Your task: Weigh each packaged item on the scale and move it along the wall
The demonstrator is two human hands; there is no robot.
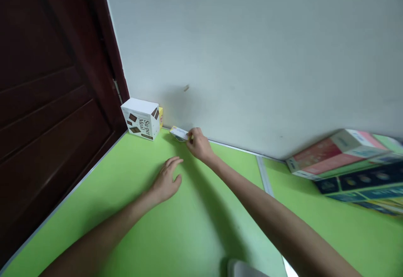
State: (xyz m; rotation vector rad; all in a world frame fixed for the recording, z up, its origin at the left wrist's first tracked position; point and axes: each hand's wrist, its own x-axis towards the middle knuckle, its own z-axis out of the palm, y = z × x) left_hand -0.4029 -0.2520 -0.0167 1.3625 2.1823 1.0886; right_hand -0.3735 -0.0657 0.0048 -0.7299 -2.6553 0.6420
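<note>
My right hand (199,145) grips the right end of a small, flat white-and-yellow box (179,133) close to the foot of the wall. My fingers cover that end, and its print is too small to read. Lower and to the left, my left hand (166,180) hovers over the green surface with fingers stretched out, holding nothing. Left of the small box stands a white carton (140,118) marked "Super Meal" with brown squares pictured on it. A yellow box (161,117) shows partly from behind the carton's right side.
Several larger boxes (340,153), pink, green and dark blue, stand against the wall at the right, blurred. A dark brown door (56,113) borders the left side. A pale strip (265,175) crosses the green surface (151,235). A light grey object (244,268) pokes in at the bottom.
</note>
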